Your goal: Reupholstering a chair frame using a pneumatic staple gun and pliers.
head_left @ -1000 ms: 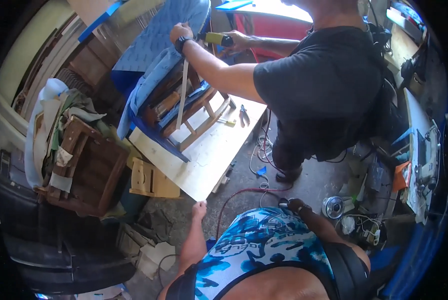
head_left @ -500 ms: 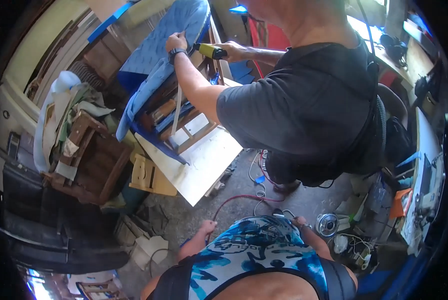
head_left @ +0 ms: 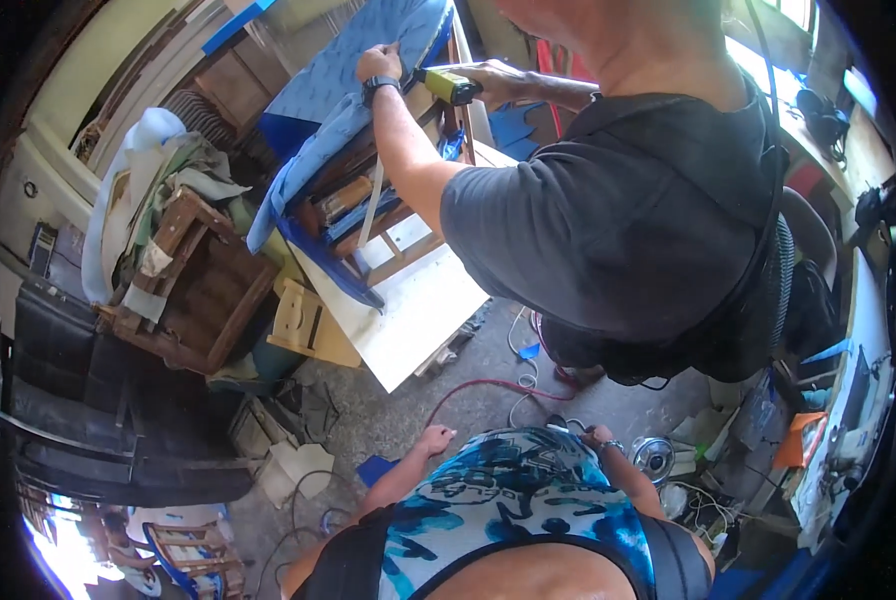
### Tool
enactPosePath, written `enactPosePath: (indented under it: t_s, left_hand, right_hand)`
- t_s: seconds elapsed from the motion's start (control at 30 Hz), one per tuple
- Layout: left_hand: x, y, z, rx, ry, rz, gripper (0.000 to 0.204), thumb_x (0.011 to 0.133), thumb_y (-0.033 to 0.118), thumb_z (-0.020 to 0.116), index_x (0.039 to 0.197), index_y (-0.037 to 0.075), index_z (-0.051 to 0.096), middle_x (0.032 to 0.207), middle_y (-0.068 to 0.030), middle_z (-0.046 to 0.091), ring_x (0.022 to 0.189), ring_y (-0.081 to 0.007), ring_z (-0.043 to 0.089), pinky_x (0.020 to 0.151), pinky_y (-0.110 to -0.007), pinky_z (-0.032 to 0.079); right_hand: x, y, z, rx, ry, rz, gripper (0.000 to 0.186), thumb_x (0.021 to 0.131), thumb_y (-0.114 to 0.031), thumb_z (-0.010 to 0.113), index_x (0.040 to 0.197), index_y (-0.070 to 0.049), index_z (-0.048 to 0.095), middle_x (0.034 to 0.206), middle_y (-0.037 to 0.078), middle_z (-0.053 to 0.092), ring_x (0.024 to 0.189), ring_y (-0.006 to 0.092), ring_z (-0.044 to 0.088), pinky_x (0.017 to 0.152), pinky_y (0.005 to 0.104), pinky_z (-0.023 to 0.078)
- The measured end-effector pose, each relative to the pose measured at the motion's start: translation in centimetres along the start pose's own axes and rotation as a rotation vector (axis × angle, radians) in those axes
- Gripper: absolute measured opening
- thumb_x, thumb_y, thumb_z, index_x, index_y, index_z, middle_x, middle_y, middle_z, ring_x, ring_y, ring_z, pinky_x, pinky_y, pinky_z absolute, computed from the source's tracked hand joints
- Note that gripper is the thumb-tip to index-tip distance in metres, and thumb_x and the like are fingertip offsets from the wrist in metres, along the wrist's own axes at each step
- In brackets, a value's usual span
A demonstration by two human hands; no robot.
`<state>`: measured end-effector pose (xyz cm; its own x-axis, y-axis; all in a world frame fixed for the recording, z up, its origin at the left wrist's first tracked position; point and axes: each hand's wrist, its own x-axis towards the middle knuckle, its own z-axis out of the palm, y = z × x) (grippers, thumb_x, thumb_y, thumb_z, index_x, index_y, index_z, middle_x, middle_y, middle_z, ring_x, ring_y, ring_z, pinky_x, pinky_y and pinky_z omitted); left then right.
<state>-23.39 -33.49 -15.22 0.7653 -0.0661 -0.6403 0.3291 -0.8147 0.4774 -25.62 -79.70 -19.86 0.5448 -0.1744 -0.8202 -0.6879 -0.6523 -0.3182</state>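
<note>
- Wooden chair frame (head_left: 408, 259), its slats bare, sits at a slant on a pale worktop (head_left: 408, 345).
- Patterned light-blue fabric (head_left: 338, 75) covers the broad upper panel and drapes loosely down one side.
- Yellow-green handheld tool (head_left: 450, 87), gripped by a co-worker's hand (head_left: 505, 82), points toward the fabric's edge.

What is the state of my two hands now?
Left hand: seems curled; open or closed cannot be told.
Right hand: too small to tell whether open.
</note>
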Motion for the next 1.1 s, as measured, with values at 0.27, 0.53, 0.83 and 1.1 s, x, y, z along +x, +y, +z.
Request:
enactPosePath:
  t_s: [0.27,0.53,0.83,1.1]
  left_hand:
    - [-3.0,-8.2,1.6,0.019,-0.069,-0.257,0.048,0.095,0.047,0.056,0.109,0.004,0.073,0.119,-0.0214,0.069,0.115,-0.0398,0.064,0.097,-0.046,0.049]
    - [-3.3,-7.0,1.9,-0.078,-0.037,-0.237,0.052,0.096,0.049,0.054,0.111,0.004,0.073,0.122,-0.0242,0.067,0.118,-0.0415,0.062,0.1,-0.049,0.047]
    - [-1.3,-8.6,0.2,-0.047,-0.064,-0.144,0.049,0.096,0.047,0.054,0.112,0.005,0.073,0.121,-0.0244,0.067,0.117,-0.0424,0.062,0.098,-0.051,0.048]
    - [0.3,-11.2,-0.3,0.017,0.063,-0.137,0.041,0.095,0.042,0.06,0.097,0.004,0.076,0.088,-0.015,0.075,0.082,-0.0262,0.072,0.074,-0.041,0.054]
  right_hand:
    - [0.1,-1.8,-0.4,-0.07,-0.047,-0.022,0.049,0.079,-0.038,0.08,0.118,-0.008,0.074,0.116,0.014,0.074,0.106,0.0291,0.071,0.094,0.0394,0.055]
    - [3.6,-1.6,2.2,-0.222,-0.054,-0.185,0.043,0.083,-0.035,0.074,0.115,-0.006,0.074,0.111,0.017,0.074,0.099,0.029,0.071,0.09,0.0393,0.055]
    - [4.9,-0.6,4.4,-0.402,0.003,-0.319,0.042,0.086,-0.042,0.063,0.1,-0.004,0.077,0.107,0.023,0.072,0.1,0.0389,0.07,0.09,0.048,0.053]
    - [3.4,-1.5,4.7,-0.409,0.012,-0.351,0.045,0.082,-0.043,0.063,0.097,-0.002,0.076,0.104,0.024,0.072,0.099,0.0412,0.069,0.092,0.0483,0.053]
